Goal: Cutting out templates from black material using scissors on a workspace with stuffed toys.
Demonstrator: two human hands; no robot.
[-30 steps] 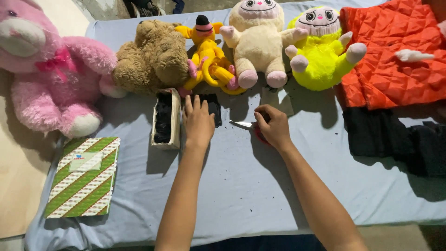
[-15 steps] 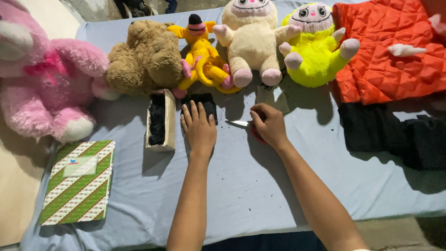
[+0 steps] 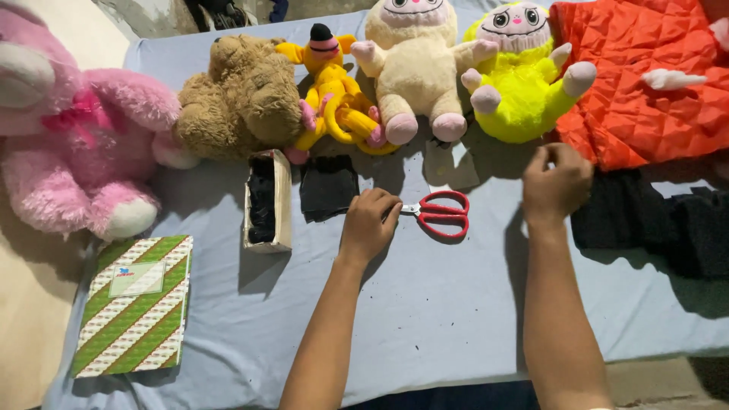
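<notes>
Closest to me, both forearms reach out over the pale blue sheet (image 3: pixel 425 319). Well off to the left of my left arm lies a green-and-white striped booklet (image 3: pixel 135 313).

My left hand (image 3: pixel 369 225) rests knuckles-up with its fingers curled under, touching the blade end of the red-handled scissors (image 3: pixel 439 213). I can't tell whether it truly pinches the blades or only presses on them. The scissors lie flat on the sheet, handles pointing away to the right of that hand.

My right hand (image 3: pixel 557 184) is well apart from the scissors, further right, fingers loosely bunched with nothing in them that I can make out, hovering at the edge of the dark folded cloth (image 3: pixel 668 228).

Just left of my left hand sits a small black fabric piece (image 3: pixel 328 187), and beyond that a narrow open box (image 3: pixel 267 201) with dark contents.

My read: I'm between cuts, the scissors are parked, and I'm sorting material. A next move would need the right hand to get a clean hold on cloth, or return to the handles.

Farther out stand the pink plush bear (image 3: pixel 72 140), brown teddy (image 3: pixel 243 99), yellow plush figure (image 3: pixel 330 83), cream plush (image 3: pixel 418 68), neon yellow plush (image 3: pixel 524 83) and orange quilted jacket (image 3: pixel 645 76).
</notes>
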